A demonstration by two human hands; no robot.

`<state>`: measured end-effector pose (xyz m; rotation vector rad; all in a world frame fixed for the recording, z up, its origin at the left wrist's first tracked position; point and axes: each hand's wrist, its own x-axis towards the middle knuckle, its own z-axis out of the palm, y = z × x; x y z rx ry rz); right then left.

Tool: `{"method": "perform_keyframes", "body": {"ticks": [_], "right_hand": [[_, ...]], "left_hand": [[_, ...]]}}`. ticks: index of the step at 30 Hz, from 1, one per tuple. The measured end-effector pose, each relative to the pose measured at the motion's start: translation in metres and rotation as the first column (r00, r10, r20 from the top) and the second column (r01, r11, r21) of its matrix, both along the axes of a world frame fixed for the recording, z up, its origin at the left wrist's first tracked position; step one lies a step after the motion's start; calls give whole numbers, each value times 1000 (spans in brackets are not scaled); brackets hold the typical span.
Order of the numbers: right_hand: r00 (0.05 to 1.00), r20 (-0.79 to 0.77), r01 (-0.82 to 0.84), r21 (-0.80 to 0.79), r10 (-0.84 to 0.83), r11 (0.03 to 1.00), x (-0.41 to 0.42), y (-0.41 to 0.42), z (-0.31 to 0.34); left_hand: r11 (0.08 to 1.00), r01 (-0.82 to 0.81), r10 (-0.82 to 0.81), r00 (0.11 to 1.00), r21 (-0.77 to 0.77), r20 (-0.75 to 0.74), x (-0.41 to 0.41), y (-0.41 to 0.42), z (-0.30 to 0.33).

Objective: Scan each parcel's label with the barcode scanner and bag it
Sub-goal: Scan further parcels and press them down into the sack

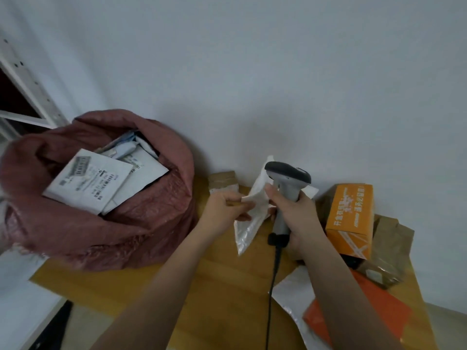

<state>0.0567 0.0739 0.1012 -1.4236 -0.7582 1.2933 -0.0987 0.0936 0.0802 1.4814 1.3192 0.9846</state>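
**Some parcels bagged, one in hand, more still waiting**

At the left edge of the wooden table (227,286) stands a big red sack (141,223). Its mouth is open. White parcels (88,183) with printed labels already lie inside, piled on each other. So part of the job looks done.

Next comes the left hand (227,207). Its fingers pinch the edge of a thin white parcel (250,218) and hold it up above the table, near the back edge. I cannot see a label on the side that shows, so I cannot tell if this one has been scanned yet.

Just beside it, the right hand (293,210) is wrapped tight round the handle of the grey barcode scanner (285,178). The scanner's head is right at the top of the white parcel. A black cable (274,281) hangs down from it to the front edge.

Toward the right edge, more things wait: an orange box (351,218), brown paper packets (389,248), a flat white mailer (295,296) and a flat orange mailer (366,309). A small brown parcel (223,184) sits at the back edge, by the sack. I think these still need scanning and bagging, so a good deal of work is left.
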Motion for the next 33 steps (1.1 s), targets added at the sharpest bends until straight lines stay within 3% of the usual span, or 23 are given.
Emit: {"method": "perform_keyframes", "body": {"ticks": [2,7,10,13,15,16,18,21,23,25,27,30,33], "right_hand": [[998,62,16,32,-18,999,-6,0,3],[993,99,57,51,-62,997,-14,-1,5],[991,88,94,32,-96,995,-12,-3,5],[991,-11,133,27,-133,991,-8,-5,4],[988,-59,145,34,-143,989,-3,-6,8],[989,-57,136,45,-133,990,0,-6,11],[992,-63,114,68,-110,991,4,-8,16],[991,-111,88,93,-78,992,6,-12,21],[994,-102,60,107,-49,992,7,-14,23],[997,-77,20,117,-11,993,8,-15,24],[999,-23,-19,130,22,991,11,-15,23],[988,154,-47,154,23,987,18,-14,22],[972,232,-76,125,45,989,21,-14,27]], "left_hand": [[989,48,-36,996,140,-87,3,-3,3],[949,101,-40,978,298,-204,6,-16,10],[946,117,-72,985,302,-157,-1,-21,17],[956,-61,43,997,286,70,-12,-24,31],[919,-264,265,964,294,39,-25,-17,34],[915,-322,332,943,245,-2,-33,-13,32],[944,-329,329,944,-29,14,-45,-7,28],[930,-104,199,949,-354,246,-51,-6,24],[917,98,92,892,-388,443,-47,-13,26],[910,193,56,821,-367,569,-42,-18,28],[924,149,104,789,-352,606,-41,-17,29],[936,-40,256,761,-350,596,-48,-10,32],[938,-178,311,809,-298,499,-67,-1,36]]}}
